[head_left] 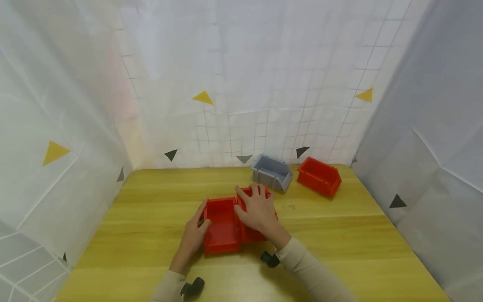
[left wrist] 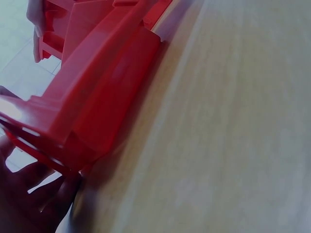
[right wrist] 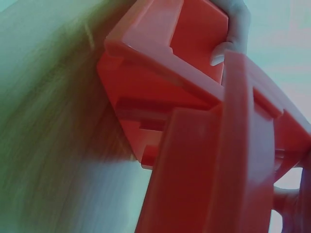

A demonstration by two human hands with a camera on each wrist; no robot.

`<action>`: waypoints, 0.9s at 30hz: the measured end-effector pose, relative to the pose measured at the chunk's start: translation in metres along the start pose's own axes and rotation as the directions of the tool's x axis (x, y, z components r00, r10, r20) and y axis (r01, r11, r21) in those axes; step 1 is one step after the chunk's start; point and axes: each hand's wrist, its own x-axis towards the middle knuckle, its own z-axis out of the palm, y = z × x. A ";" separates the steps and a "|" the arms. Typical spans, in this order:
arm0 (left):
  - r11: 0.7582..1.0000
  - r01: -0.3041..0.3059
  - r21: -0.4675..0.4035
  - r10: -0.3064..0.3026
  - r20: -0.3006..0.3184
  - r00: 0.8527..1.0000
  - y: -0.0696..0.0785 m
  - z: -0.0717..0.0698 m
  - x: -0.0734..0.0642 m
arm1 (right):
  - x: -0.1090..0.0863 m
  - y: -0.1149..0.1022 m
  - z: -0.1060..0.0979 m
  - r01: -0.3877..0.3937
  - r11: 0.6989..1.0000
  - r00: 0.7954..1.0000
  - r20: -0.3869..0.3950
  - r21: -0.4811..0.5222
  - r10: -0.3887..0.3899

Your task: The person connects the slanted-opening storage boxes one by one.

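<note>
Left hand (head_left: 193,234) is clamped on the left red bin (head_left: 222,224), whose left wall is held between thumb and fingers. By the right hand (head_left: 259,211), the right red bin (head_left: 250,234) is gripped from above, with fingers bent over its far rim. This bin is placed just beside the left red bin, on its right. Beyond the left red bin and to its right, a grey bin (head_left: 271,173) is seen on the table (head_left: 339,239); farther right, another red bin (head_left: 318,177) is seen.
</note>
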 end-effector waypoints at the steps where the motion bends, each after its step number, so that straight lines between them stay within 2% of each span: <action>1: 1.000 -0.002 0.002 0.002 0.000 1.000 0.000 0.000 0.000 | 0.000 0.000 0.000 -0.002 1.000 1.000 -0.001 -0.002 0.002; 6: 1.000 -0.010 -0.009 0.010 0.005 1.000 0.000 0.000 0.002 | 0.003 -0.002 -0.002 -0.020 1.000 1.000 0.019 -0.012 0.020; 12: 1.000 0.011 -0.014 -0.011 0.008 1.000 0.001 -0.001 0.000 | 0.014 -0.013 -0.007 -0.075 0.997 0.992 0.101 0.005 0.074; 19: 0.999 0.031 -0.027 -0.030 0.014 0.999 0.000 0.000 0.000 | 0.032 -0.031 -0.002 -0.079 0.997 0.977 0.196 -0.017 0.081; 27: 0.999 0.033 -0.009 -0.033 0.006 0.999 0.002 -0.001 -0.002 | 0.037 -0.034 0.012 -0.075 0.997 0.980 0.185 -0.029 0.079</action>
